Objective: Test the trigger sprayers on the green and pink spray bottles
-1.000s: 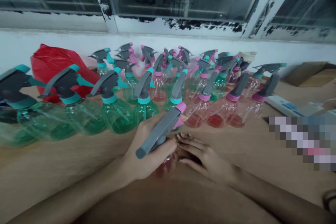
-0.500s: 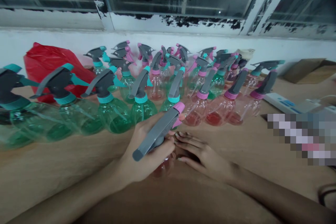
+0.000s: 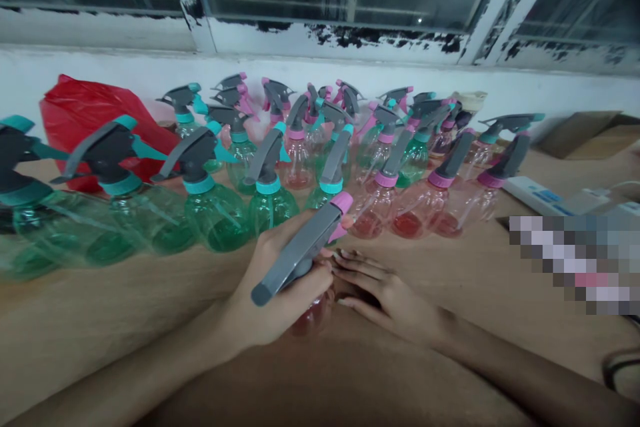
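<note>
A spray bottle (image 3: 303, 253) with a grey head, pink nozzle tip and pink trigger stands in the middle, close to me. My left hand (image 3: 277, 313) is wrapped around its neck, just under the grey head. Part of the pinkish clear body shows below the fingers. Right of the bottle, my right hand (image 3: 387, 293) rests low over the table with its fingers stretched out. Its fingertips come close to the bottle; whether they touch it I cannot tell.
Green spray bottles (image 3: 217, 213) line the left front, and pink ones (image 3: 410, 213) the right. Several more stand behind them. A red plastic bag (image 3: 95, 120) lies back left. At right are a cardboard box (image 3: 590, 133), a white power strip (image 3: 537, 193) and a blurred-out patch.
Both hands and the held spray bottle stay in nearly the same place. The view has shifted very slightly.
</note>
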`<state>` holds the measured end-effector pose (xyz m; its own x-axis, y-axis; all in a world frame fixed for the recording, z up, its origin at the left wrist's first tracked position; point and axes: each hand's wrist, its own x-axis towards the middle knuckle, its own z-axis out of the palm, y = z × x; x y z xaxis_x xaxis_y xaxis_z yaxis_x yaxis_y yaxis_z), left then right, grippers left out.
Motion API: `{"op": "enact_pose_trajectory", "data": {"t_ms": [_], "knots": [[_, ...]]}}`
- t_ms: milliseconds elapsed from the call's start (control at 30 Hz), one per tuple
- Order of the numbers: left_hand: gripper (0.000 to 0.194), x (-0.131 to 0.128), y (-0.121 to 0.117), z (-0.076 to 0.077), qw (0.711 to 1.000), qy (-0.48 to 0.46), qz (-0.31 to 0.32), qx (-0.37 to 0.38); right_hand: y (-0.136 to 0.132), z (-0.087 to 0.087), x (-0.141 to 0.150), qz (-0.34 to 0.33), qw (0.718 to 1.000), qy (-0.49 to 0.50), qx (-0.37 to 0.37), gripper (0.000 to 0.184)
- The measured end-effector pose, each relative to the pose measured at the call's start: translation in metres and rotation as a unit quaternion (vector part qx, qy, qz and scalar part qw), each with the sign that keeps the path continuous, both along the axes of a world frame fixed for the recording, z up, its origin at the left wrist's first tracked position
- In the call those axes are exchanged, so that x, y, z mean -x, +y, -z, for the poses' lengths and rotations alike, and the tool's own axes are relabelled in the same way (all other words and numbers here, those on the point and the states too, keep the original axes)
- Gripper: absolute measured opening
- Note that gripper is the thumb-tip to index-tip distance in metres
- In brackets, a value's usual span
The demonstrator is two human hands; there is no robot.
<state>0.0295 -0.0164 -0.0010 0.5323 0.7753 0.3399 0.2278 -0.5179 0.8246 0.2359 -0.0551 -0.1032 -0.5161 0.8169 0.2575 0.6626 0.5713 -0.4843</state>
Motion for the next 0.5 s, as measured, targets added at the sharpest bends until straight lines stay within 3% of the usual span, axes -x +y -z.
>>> {"op": "enact_pose_trajectory", "data": {"t_ms": [500], "knots": [[0.020,-0.0006,0.0024,-0.0044,0.999,0.033,-0.023,-0.020,0.0000,-0.0009,-0.0007,0.001,1.000,-0.013,0.003,0.046]]}}
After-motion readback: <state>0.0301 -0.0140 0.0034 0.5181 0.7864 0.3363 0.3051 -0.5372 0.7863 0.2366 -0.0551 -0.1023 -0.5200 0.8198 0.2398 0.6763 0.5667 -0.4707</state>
